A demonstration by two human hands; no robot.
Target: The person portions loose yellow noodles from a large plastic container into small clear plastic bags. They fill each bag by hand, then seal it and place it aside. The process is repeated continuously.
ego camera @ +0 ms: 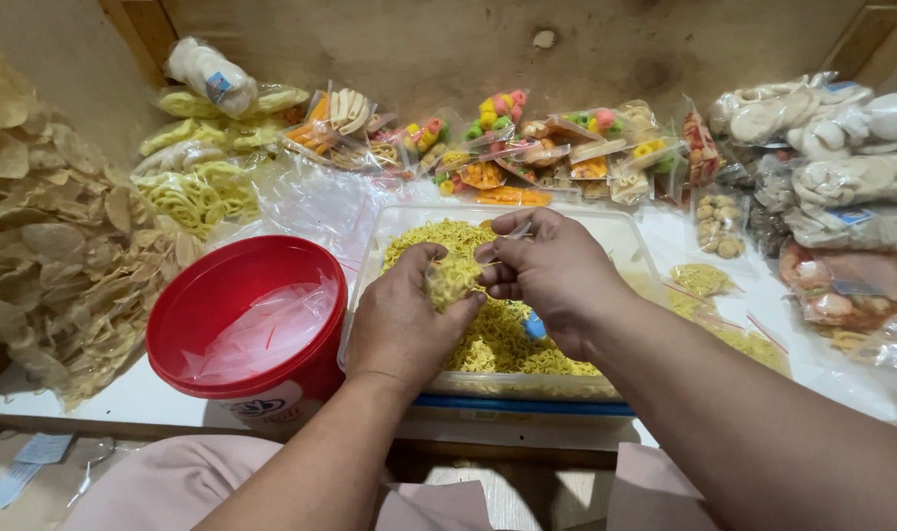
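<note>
— Rough plywood walls close off the back of a white tabletop (pixel 124 398); what sits in the middle of it?

— At the centre stands a clear rectangular plastic tub (pixel 626 236), filled with short yellow crinkled snack sticks (pixel 498 339). Both hands hover over it. The left hand (pixel 401 320) has its fingers curled shut around a small clear plastic bag (pixel 452 279) stuffed with those sticks, gripping it from below. The right hand (pixel 552 270) meets it at about two o'clock from the left, thumb and fingertips pinched tight on the bag's mouth.

— And around the tub?

— At nine o'clock from it, just beside and seemingly touching, is a round red plastic bucket (pixel 217 285) with a loose heap of empty clear bags (pixel 267 329) inside. Farther out at nine o'clock, a tall pile of pale beige round crackers (pixel 50 246). At twelve o'clock, along the wall, a row of small packets of mixed coloured snacks (pixel 527 152); at eleven, bags of yellow ring-shaped crisps (pixel 198 192). At three o'clock, stacked packets of whitish and pink crackers (pixel 847 182). Between those and the tub lie a few filled little bags of yellow sticks (pixel 702 280).
</note>
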